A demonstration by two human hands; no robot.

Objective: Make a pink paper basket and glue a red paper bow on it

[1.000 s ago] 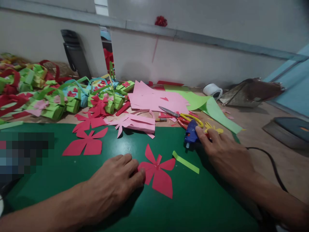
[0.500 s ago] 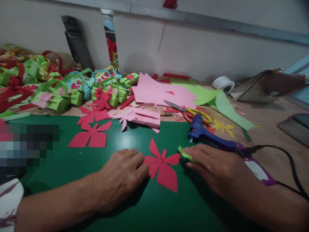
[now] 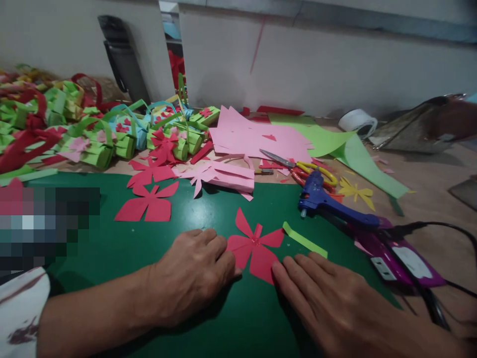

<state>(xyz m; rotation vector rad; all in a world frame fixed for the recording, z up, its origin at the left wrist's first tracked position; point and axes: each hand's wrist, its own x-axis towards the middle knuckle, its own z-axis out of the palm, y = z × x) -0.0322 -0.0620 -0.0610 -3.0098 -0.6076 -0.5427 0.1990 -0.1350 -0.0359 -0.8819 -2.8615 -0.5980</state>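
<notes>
A red paper flower cut-out (image 3: 255, 247) lies flat on the green mat (image 3: 186, 214) between my hands. My left hand (image 3: 194, 273) rests palm down with its fingertips pressed on the flower's left petals. My right hand (image 3: 328, 298) lies flat with fingers stretched, the tips touching the flower's lower right petal. A light green paper strip (image 3: 304, 239) lies just beyond my right hand. The blue glue gun (image 3: 331, 201) rests on the mat edge to the right, apart from both hands.
Scissors with yellow and red handles (image 3: 298, 166) lie by pink paper sheets (image 3: 257, 139). More red flowers (image 3: 149, 206), a folded pink piece (image 3: 227, 176), green paper baskets (image 3: 93, 144), a tape roll (image 3: 357, 122) and a black cord (image 3: 439, 228) surround the mat.
My right hand let go of the glue gun, passed over the green strip and now lies flat by the red flower. My left hand stayed on the flower.
</notes>
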